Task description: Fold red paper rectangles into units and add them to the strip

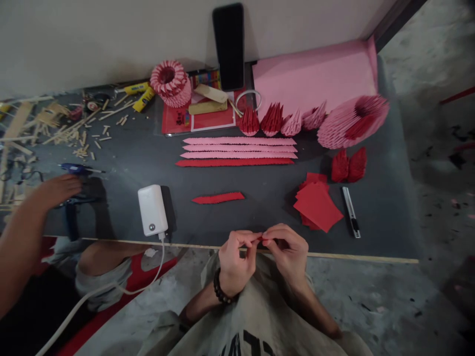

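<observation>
My left hand (234, 262) and my right hand (287, 249) meet at the near edge of the dark table (260, 207). Both pinch a small piece of red paper (261, 238) between the fingertips. A bead bracelet sits on my left wrist. Just beyond my hands lies a short red folded strip (218, 198). A stack of red paper squares (317, 205) lies to the right, with a utility knife (351, 211) beside it.
Three pink strips and a red one (237, 151) lie mid-table, before folded-paper cones (272, 120), a pink-and-red ring model (352, 121) and pink sheets (315, 74). A white power bank (152, 210) sits left. Another person's hand (55, 190) reaches a blue glue gun (76, 169) among wooden sticks.
</observation>
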Available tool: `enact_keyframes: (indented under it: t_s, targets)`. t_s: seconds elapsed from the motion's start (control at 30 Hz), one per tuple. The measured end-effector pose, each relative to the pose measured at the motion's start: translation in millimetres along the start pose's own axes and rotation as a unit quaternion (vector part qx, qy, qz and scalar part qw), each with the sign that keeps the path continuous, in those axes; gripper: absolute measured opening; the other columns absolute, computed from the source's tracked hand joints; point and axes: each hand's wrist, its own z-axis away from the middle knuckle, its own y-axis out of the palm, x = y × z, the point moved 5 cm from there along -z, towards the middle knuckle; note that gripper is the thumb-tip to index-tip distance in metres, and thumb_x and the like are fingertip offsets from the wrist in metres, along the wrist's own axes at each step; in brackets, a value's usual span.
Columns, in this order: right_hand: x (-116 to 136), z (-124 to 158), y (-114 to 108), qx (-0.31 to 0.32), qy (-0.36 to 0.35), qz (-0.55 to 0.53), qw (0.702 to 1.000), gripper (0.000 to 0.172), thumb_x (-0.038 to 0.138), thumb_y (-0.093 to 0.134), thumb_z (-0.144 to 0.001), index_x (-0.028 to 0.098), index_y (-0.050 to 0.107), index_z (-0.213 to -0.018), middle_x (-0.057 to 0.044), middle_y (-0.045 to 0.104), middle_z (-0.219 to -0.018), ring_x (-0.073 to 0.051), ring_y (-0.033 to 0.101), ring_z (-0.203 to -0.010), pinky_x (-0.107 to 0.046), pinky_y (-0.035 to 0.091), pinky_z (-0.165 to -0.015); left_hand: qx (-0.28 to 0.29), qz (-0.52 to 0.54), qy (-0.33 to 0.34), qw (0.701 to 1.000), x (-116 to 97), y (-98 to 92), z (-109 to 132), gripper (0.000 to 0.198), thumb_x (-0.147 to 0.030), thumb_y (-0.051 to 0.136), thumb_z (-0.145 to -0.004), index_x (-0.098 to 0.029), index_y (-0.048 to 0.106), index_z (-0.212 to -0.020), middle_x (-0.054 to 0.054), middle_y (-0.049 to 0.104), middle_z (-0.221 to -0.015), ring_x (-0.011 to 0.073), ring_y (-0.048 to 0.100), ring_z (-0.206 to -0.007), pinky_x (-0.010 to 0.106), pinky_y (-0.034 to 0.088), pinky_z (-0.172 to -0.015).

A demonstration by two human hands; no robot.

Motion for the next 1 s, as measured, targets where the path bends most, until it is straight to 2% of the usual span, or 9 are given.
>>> enact_keyframes:
  t_s: [0.13, 0.2, 0.27, 0.4, 0.47, 0.57, 0.7, 0.83, 1.0]
  targets:
    - [-3, 0, 0, 0.006, 0.010, -0.014, 1.000, 0.003, 0.025, 0.082, -0.087, 0.025, 0.081, -0.085, -0.001, 0.075, -0.077, -0.015, 0.068, -0.068, -0.026, 0.054, -0.059, 0.026, 0.004, 0.012, 1.000, 1, -2.1, 0, 0.017, -0.014, 0.069, -0.096, -0.025, 0.057, -0.092, 0.004, 0.083, -0.098, 0.0209, 0.081, -0.093, 0.032, 0.065, -0.077]
    - [-8, 2, 0, -0.006, 0.037, -0.033, 0.999, 0.006, 0.024, 0.081, -0.087, 0.024, 0.078, -0.081, 0.000, 0.074, -0.076, -0.015, 0.069, -0.071, -0.027, 0.056, -0.063, 0.050, -0.024, 0.024, 0.998, 2, -5.5, -7, 0.014, -0.020, 0.074, -0.096, -0.025, 0.063, -0.105, 0.004, 0.083, -0.096, 0.0210, 0.081, -0.091, 0.032, 0.065, -0.079]
    - [-17, 4, 0, -0.028, 0.087, -0.070, 0.993, 0.009, 0.026, 0.080, -0.087, 0.023, 0.075, -0.080, 0.000, 0.075, -0.078, -0.014, 0.070, -0.072, -0.025, 0.055, -0.061, 0.061, -0.088, 0.055, 0.993, 4, -10.8, -21, 0.030, -0.028, 0.080, -0.093, -0.024, 0.067, -0.120, 0.006, 0.083, -0.103, 0.0234, 0.079, -0.098, 0.037, 0.064, -0.091]
    - [-31, 10, 5, -0.046, 0.181, -0.199, 0.962, 0.015, 0.031, 0.075, -0.092, 0.021, 0.066, -0.084, -0.005, 0.081, -0.094, -0.013, 0.073, -0.064, -0.018, 0.042, -0.040, -0.022, -0.262, 0.143, 0.954, 16, -24.8, -63, 0.041, -0.027, 0.072, -0.098, -0.024, 0.067, -0.139, 0.013, 0.073, -0.138, 0.0318, 0.065, -0.129, 0.051, 0.052, -0.112]
    - [-31, 11, 7, -0.039, 0.202, -0.237, 0.949, 0.017, 0.033, 0.073, -0.094, 0.021, 0.062, -0.087, -0.006, 0.082, -0.096, -0.014, 0.076, -0.063, -0.017, 0.045, -0.041, -0.013, -0.333, 0.156, 0.930, 28, -23.2, -80, 0.034, -0.024, 0.070, -0.098, -0.027, 0.072, -0.132, 0.012, 0.068, -0.145, 0.0344, 0.060, -0.134, 0.055, 0.049, -0.115]
    - [-28, 11, 8, -0.028, 0.199, -0.247, 0.948, 0.017, 0.035, 0.071, -0.097, 0.022, 0.060, -0.091, -0.002, 0.081, -0.085, -0.014, 0.076, -0.062, -0.022, 0.058, -0.051, -0.008, -0.365, 0.152, 0.918, 39, -19.6, -90, 0.025, -0.017, 0.069, -0.097, -0.024, 0.076, -0.120, 0.012, 0.073, -0.133, 0.0339, 0.061, -0.128, 0.054, 0.051, -0.112]
    - [-20, 8, 1, -0.030, 0.121, -0.193, 0.973, 0.012, 0.032, 0.067, -0.099, 0.022, 0.070, -0.095, 0.001, 0.073, -0.075, -0.012, 0.070, -0.062, -0.023, 0.058, -0.057, -0.004, -0.338, 0.171, 0.925, 38, -15.1, -84, 0.016, -0.015, 0.067, -0.098, -0.022, 0.073, -0.111, 0.010, 0.078, -0.119, 0.0306, 0.064, -0.125, 0.049, 0.052, -0.109]
    - [-12, 2, -5, -0.002, 0.061, -0.065, 0.996, 0.017, 0.029, 0.066, -0.100, 0.023, 0.081, -0.100, -0.003, 0.071, -0.084, -0.012, 0.066, -0.071, -0.024, 0.055, -0.060, 0.003, -0.306, 0.200, 0.931, 32, -13.9, -69, 0.015, -0.017, 0.060, -0.104, -0.021, 0.073, -0.112, 0.007, 0.081, -0.096, 0.0229, 0.074, -0.095, 0.039, 0.056, -0.094]
    - [-5, 0, -7, -0.001, 0.051, 0.029, 0.998, 0.019, 0.026, 0.071, -0.096, 0.027, 0.080, -0.113, -0.003, 0.077, -0.090, -0.015, 0.071, -0.077, -0.024, 0.057, -0.063, -0.001, -0.232, 0.256, 0.938, 16, -18.0, -42, 0.022, -0.015, 0.067, -0.100, -0.024, 0.074, -0.118, 0.006, 0.083, -0.102, 0.0217, 0.077, -0.094, 0.039, 0.058, -0.093]
